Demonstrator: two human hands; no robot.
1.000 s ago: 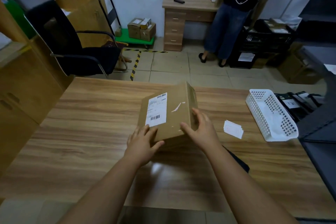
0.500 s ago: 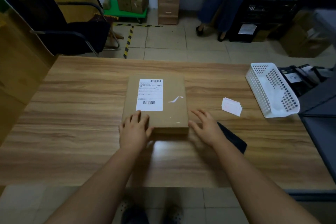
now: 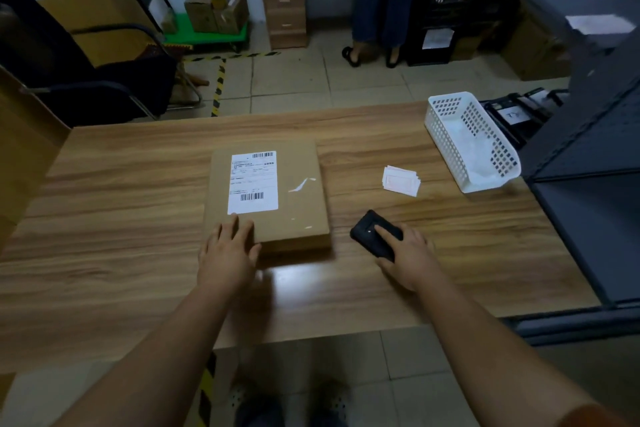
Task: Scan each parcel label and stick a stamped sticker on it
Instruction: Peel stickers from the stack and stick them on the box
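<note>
A flat cardboard parcel (image 3: 268, 198) lies in the middle of the counter (image 3: 114, 218), label side up, so the white shipping label (image 3: 254, 182) with its barcodes faces the camera and can be read by a scanner. The left hand (image 3: 228, 250) lies flat with straight fingers on the parcel's near left corner, just below the label, apparently to keep the box from sliding. The right hand (image 3: 405, 255) is curled around a small black scanner (image 3: 375, 234) that sits on the counter just to the right of the parcel, index finger stretched along its top; it looks like the grip needed to lift the scanner and aim it at the label. A small stack of white stickers (image 3: 401, 180) waits further back on the right, near the white plastic basket (image 3: 446, 149) at the counter's far right corner, within easy reach for the sticking step. No sticker shows on the parcel, so both steps for this one seem to be ahead. Beyond the counter another person stands at a desk.
</note>
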